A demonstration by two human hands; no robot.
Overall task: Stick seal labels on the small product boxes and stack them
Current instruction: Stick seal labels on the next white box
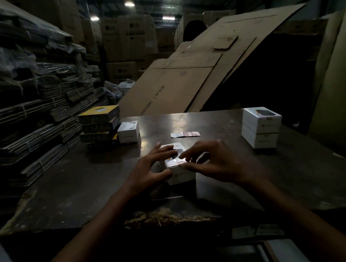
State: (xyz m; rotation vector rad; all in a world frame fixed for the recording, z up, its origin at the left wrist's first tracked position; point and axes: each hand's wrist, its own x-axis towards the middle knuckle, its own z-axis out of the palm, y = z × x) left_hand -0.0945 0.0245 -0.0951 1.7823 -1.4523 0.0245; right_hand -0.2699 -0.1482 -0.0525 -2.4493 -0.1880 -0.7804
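1. Small white product box [177, 168] sits on the dark worktop [92, 178] near the front middle, between the two hands, with its printed top face up.
2. Left hand [152, 166] grips the box from its left side, thumb on the near face and fingers lying over the top.
3. Right hand [213, 161] has its fingertips [183, 158] pressing down on the near top edge, where a pale seal label [175, 162] seems to lie; it is too dim to tell how far the label is stuck down.
4. Done, by my reading: two white boxes [260, 128] stand stacked at the far right of the worktop.
5. Left to do: finish this seal, then carry the box to the stack. One more white box [128, 131] waits at the far left beside a pile of yellow-and-black boxes [99, 126]. A label strip [185, 134] lies flat just beyond the hands.
6. Orientation: the box is nearly cubic, so it has hardly any long axis. It is turned a little, with one corner pointing toward the person and the sealed edge nearest them.
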